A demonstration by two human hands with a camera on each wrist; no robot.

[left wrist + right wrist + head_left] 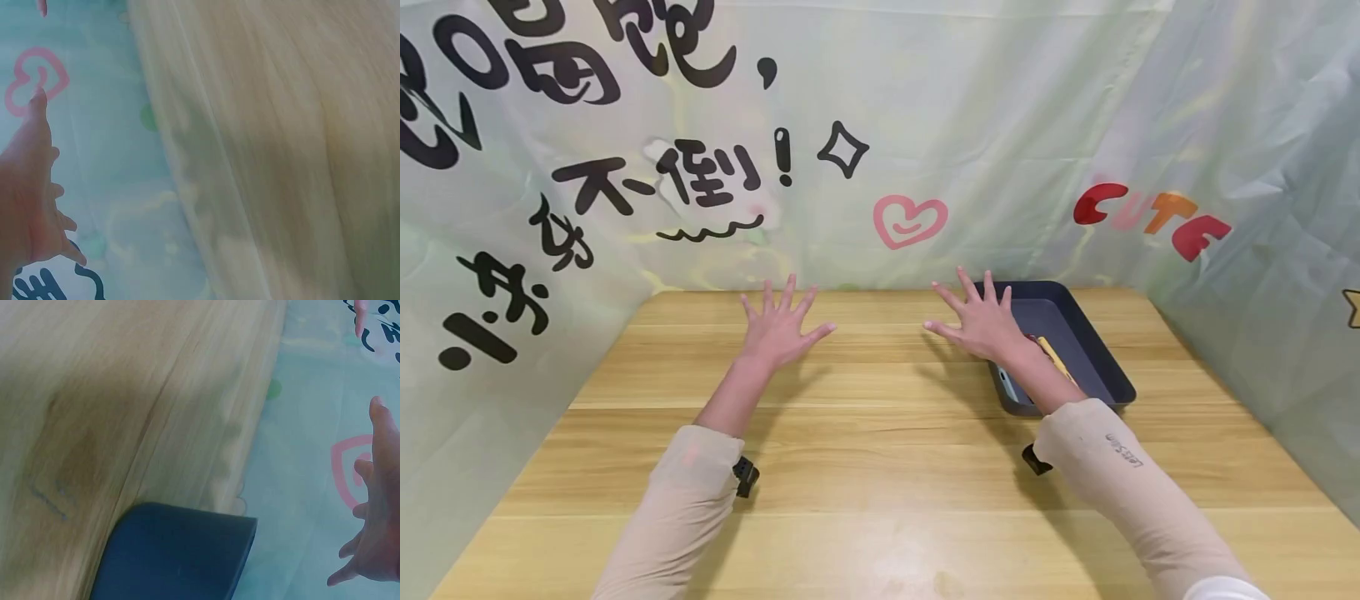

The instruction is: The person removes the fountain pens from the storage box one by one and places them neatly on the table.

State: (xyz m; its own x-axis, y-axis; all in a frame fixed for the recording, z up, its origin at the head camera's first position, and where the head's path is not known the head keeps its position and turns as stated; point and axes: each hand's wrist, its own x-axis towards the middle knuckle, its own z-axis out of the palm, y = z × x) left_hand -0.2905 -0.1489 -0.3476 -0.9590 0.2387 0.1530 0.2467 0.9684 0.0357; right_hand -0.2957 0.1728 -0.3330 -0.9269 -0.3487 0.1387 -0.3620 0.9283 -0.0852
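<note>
Both hands are held out above the table with fingers spread, and neither holds anything. My left hand (773, 333) hovers over the left half of the wood; its side and thumb show in the left wrist view (31, 187). Over the left edge of a dark blue tray (1101, 354) hangs my right hand (988, 325), which hides part of it. Inside the tray lie a yellow stick-like item (1054, 358) and a light blue item (1006, 385), both partly covered by the right forearm. In the right wrist view the tray's corner (181, 550) stands below the hand.
The wooden table (865, 450) reaches back to a printed curtain (1000, 125) that hangs behind it and along both sides. Black devices are strapped at the left wrist (746, 477) and the right wrist (1037, 459).
</note>
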